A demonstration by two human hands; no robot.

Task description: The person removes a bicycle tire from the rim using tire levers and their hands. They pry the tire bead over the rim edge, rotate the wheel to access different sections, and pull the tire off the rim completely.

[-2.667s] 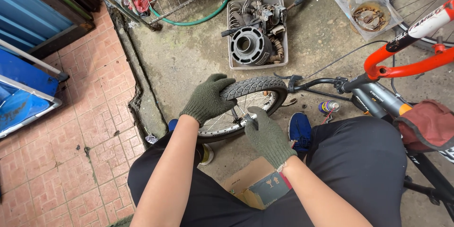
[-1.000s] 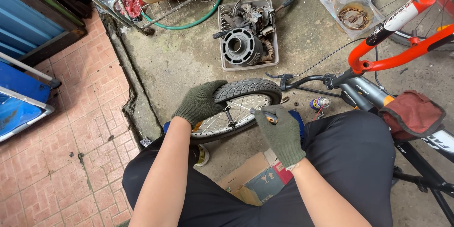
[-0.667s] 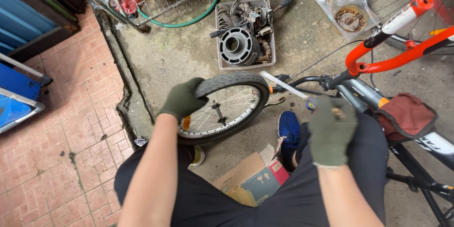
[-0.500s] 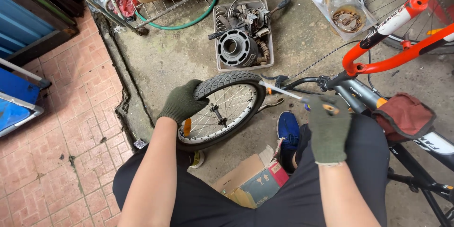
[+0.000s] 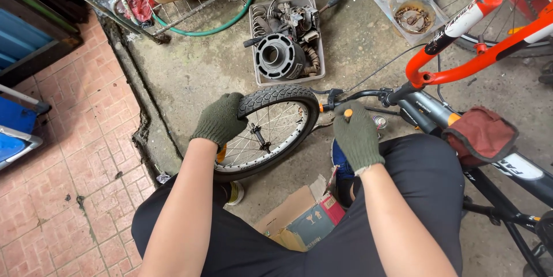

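Observation:
A small spoked bicycle wheel (image 5: 271, 133) with a black knobby tyre stands upright on the concrete between my knees. My left hand (image 5: 220, 120), in a dark green knit glove, grips the tyre at its upper left. My right hand (image 5: 357, 136), gloved the same way, is closed around a thin tool with an orange tip (image 5: 348, 113). It sits just right of the wheel, close to a black bike's handlebar grip (image 5: 351, 97).
A grey tray (image 5: 286, 40) of engine parts lies beyond the wheel. An orange bike frame (image 5: 478, 52) and a black frame with a red cloth (image 5: 481, 136) stand at right. A cardboard box (image 5: 299, 222) lies between my legs; a green hose (image 5: 222, 23) and wire rack lie at top.
My right hand left the tyre, swung out to the right, then came back toward the handlebar with the orange-tipped tool. My left hand kept hold of the tyre; the wheel tilted slightly.

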